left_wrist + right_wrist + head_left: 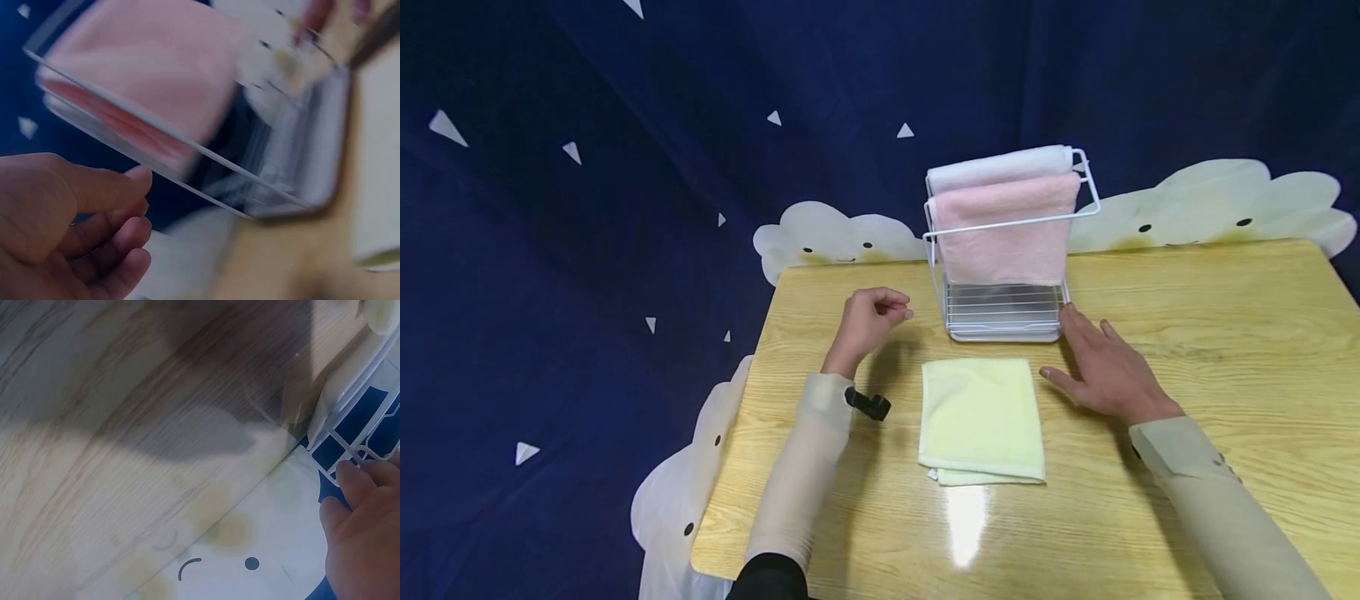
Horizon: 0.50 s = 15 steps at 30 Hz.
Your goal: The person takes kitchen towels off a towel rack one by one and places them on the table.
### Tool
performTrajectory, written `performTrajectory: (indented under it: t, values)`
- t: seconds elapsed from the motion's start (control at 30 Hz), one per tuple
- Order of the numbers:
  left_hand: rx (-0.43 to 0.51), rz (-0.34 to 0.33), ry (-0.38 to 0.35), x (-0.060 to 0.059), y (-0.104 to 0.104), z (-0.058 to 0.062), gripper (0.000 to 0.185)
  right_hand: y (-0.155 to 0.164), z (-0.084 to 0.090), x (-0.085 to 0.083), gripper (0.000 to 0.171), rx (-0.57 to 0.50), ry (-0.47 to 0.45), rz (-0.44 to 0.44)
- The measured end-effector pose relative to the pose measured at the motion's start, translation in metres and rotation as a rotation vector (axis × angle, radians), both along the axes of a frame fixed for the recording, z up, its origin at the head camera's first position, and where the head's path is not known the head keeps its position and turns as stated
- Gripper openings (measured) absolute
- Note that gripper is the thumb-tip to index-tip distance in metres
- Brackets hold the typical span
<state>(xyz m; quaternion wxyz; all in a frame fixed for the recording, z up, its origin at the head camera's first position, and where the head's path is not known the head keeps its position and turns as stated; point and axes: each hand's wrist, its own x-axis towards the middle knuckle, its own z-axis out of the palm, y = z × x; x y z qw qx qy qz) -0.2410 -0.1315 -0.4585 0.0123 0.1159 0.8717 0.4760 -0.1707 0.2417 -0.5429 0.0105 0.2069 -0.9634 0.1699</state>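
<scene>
A white wire rack point(1011, 223) stands at the back of the table on a pale base tray point(1006, 337). Over its bars hang a pink towel point(1007, 229) and, behind that, a white towel point(1000, 169). My left hand point(868, 321) is held just left of the rack, fingers loosely curled with nothing in them; the left wrist view has its thumb point(109, 187) near the wire frame. At the rack's lower right corner, my right hand point(1108, 371) reaches with its fingers extended, fingertips at the frame. A folded pale yellow towel point(981, 417) lies flat in front of the rack.
The wooden table point(1225, 333) extends on both sides of the rack. White cloud-shaped panels with faces point(1210, 208) line its back edge, and a dark blue curtain with white triangles point(850, 83) hangs behind.
</scene>
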Motion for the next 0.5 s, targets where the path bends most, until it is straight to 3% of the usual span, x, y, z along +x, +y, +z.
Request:
performTrajectory:
  t: [0.17,0.33,0.5]
  values:
    - [0.042,0.03,0.16,0.0,-0.001,0.052,0.015,0.0,0.001,-0.001,0.1,0.002,0.004,0.003]
    - [0.076,-0.006,0.331,-0.005,0.012,0.099,0.017,0.001,0.002,-0.002,0.1,0.009,0.004,-0.005]
    - [0.034,-0.062,0.437,-0.011,0.034,0.13,0.019,0.0,0.0,-0.001,0.101,0.005,-0.006,-0.007]
